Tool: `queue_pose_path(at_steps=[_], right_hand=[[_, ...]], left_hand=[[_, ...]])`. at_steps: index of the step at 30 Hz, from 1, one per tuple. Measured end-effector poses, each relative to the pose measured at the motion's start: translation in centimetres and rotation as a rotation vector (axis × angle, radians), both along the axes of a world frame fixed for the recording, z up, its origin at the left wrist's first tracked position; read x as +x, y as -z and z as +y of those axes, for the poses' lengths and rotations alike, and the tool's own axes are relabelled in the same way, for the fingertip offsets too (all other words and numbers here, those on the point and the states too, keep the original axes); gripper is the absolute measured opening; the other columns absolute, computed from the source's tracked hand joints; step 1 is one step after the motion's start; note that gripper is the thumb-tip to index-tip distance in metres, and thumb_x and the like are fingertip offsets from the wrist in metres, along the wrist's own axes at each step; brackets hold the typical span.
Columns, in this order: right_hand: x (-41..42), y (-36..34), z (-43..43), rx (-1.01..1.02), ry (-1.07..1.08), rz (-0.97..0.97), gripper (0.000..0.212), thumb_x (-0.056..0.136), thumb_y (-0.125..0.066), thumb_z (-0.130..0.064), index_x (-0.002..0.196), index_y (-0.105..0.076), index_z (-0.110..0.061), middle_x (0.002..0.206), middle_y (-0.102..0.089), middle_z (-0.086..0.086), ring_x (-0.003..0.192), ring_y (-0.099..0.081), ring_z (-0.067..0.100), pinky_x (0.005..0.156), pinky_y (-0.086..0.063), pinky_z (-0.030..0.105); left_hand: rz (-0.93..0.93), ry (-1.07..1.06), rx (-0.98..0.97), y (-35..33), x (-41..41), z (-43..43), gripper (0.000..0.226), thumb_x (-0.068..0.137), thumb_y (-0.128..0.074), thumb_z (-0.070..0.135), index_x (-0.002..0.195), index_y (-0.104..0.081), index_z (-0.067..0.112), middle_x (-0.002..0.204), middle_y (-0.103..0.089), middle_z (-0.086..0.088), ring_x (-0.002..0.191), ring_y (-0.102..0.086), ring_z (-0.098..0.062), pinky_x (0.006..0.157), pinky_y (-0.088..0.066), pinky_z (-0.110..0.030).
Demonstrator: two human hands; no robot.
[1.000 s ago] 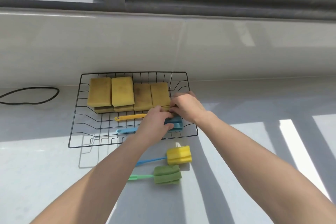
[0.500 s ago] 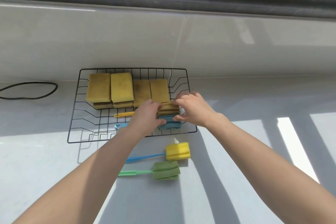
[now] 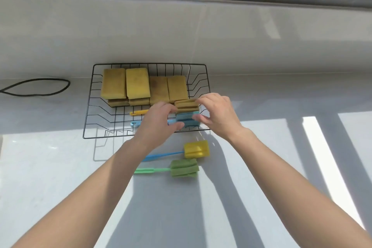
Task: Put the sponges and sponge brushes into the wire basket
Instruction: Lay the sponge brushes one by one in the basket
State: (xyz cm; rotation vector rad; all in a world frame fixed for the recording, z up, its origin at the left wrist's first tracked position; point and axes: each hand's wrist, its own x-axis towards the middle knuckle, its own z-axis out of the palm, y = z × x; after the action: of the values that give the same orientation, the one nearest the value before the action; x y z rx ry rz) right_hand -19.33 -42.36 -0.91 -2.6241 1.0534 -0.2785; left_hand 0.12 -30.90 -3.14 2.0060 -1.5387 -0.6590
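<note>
The black wire basket [image 3: 88, 106] stands on the counter against the wall. Several yellow sponges [image 3: 137, 82] are stacked along its back. Two sponge brushes lie at its front right: one with a tan head [image 3: 186, 104] and yellow handle, one with a blue head [image 3: 186, 121] and blue handle. My left hand [image 3: 159, 121] rests over their necks with fingers spread. My right hand [image 3: 217, 115] touches the right ends of both heads, fingers apart. On the counter in front of the basket lie a yellow-headed brush [image 3: 196, 149] and a green brush [image 3: 184, 168].
A black cable loop [image 3: 40, 86] lies on the counter left of the basket. A glossy grey wall [image 3: 201, 36] rises right behind the basket, with a window frame above. Bands of sunlight and shadow cross the counter [image 3: 261, 167].
The blue brush has gone from my left hand's grip to lying snug against the tan-headed brush in the basket. Both hands have loosened and drawn slightly apart.
</note>
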Motion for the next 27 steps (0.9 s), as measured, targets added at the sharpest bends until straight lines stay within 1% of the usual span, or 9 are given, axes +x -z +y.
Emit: queue_pose_path(at_steps=[3, 5, 7, 9, 11, 16, 18, 23, 27], right_hand=[[-1.8, -0.2, 2.8, 0.052, 0.022, -0.089, 0.034, 0.085, -0.075, -0.038, 0.108, -0.069, -0.014, 0.109, -0.071, -0.001, 0.105, -0.060, 0.024, 0.086, -0.044, 0.039], [-3.0, 0.0, 4.7, 0.095, 0.035, -0.128, 0.030, 0.086, -0.074, -0.034, 0.105, -0.068, -0.013, 0.104, -0.070, 0.000, 0.100, -0.060, 0.025, 0.085, -0.045, 0.040], [-4.0, 0.4, 6.3, 0.123, 0.047, -0.131, 0.027, 0.087, -0.075, -0.033, 0.102, -0.068, -0.012, 0.101, -0.070, 0.001, 0.096, -0.060, 0.026, 0.083, -0.046, 0.041], [-4.8, 0.8, 7.5, 0.142, 0.054, -0.106, 0.027, 0.087, -0.074, -0.032, 0.103, -0.068, -0.011, 0.101, -0.070, 0.002, 0.097, -0.060, 0.028, 0.083, -0.046, 0.042], [-5.4, 1.2, 8.2, 0.162, 0.064, -0.082, 0.028, 0.088, -0.073, -0.032, 0.106, -0.068, -0.011, 0.103, -0.070, 0.002, 0.098, -0.060, 0.029, 0.085, -0.046, 0.043], [-6.0, 1.9, 8.8, 0.228, 0.090, -0.017, 0.033, 0.091, -0.070, -0.034, 0.116, -0.067, -0.014, 0.116, -0.068, 0.000, 0.111, -0.058, 0.025, 0.094, -0.046, 0.043], [-5.9, 2.3, 8.8, 0.258, 0.098, 0.007, 0.035, 0.091, -0.069, -0.036, 0.120, -0.066, -0.016, 0.120, -0.067, 0.001, 0.115, -0.057, 0.024, 0.096, -0.045, 0.042], [-5.2, 3.1, 8.6, 0.317, 0.107, 0.074, 0.041, 0.091, -0.068, -0.037, 0.126, -0.063, -0.018, 0.127, -0.063, 0.002, 0.119, -0.055, 0.024, 0.101, -0.043, 0.040], [-4.6, 3.7, 8.4, 0.380, 0.128, 0.093, 0.043, 0.088, -0.072, -0.034, 0.127, -0.062, -0.017, 0.127, -0.061, 0.003, 0.119, -0.055, 0.024, 0.101, -0.042, 0.039]], left_hand=[[0.114, 0.031, -0.008, -0.9, -0.9, 4.6, 0.037, 0.080, -0.077, 0.045, 0.110, -0.067, 0.027, 0.101, -0.059, 0.015, 0.092, -0.056, -0.003, 0.082, -0.046, -0.021], [0.172, 0.046, 0.029, -0.7, -1.8, 7.3, 0.033, 0.079, -0.079, 0.044, 0.106, -0.067, 0.028, 0.096, -0.059, 0.019, 0.091, -0.057, -0.001, 0.079, -0.044, -0.017], [0.216, 0.048, 0.091, 0.2, -2.9, 9.2, 0.035, 0.077, -0.082, 0.038, 0.106, -0.067, 0.025, 0.098, -0.061, 0.014, 0.091, -0.057, -0.003, 0.082, -0.046, -0.022], [0.248, 0.043, 0.148, 1.4, -4.1, 10.3, 0.040, 0.076, -0.085, 0.033, 0.110, -0.068, 0.021, 0.104, -0.062, 0.009, 0.097, -0.057, -0.008, 0.089, -0.045, -0.026], [0.273, 0.045, 0.185, 2.5, -4.9, 10.7, 0.046, 0.074, -0.086, 0.032, 0.113, -0.067, 0.020, 0.109, -0.063, 0.006, 0.103, -0.058, -0.010, 0.094, -0.043, -0.026], [0.260, 0.038, 0.243, 4.1, -6.2, 10.5, 0.054, 0.070, -0.088, 0.029, 0.117, -0.066, 0.018, 0.112, -0.061, 0.001, 0.103, -0.059, -0.017, 0.093, -0.046, -0.032], [0.246, 0.028, 0.240, 4.4, -6.4, 10.4, 0.053, 0.070, -0.087, 0.028, 0.117, -0.066, 0.018, 0.111, -0.061, 0.000, 0.102, -0.059, -0.019, 0.091, -0.046, -0.034], [0.253, 0.004, 0.261, 4.2, -5.9, 10.3, 0.046, 0.075, -0.084, 0.028, 0.117, -0.068, 0.018, 0.108, -0.063, -0.001, 0.098, -0.059, -0.019, 0.087, -0.045, -0.030], [0.384, -0.001, 0.294, 3.0, -4.6, 11.1, 0.031, 0.077, -0.084, 0.026, 0.105, -0.072, 0.020, 0.100, -0.070, -0.001, 0.091, -0.063, -0.021, 0.084, -0.051, -0.035]])
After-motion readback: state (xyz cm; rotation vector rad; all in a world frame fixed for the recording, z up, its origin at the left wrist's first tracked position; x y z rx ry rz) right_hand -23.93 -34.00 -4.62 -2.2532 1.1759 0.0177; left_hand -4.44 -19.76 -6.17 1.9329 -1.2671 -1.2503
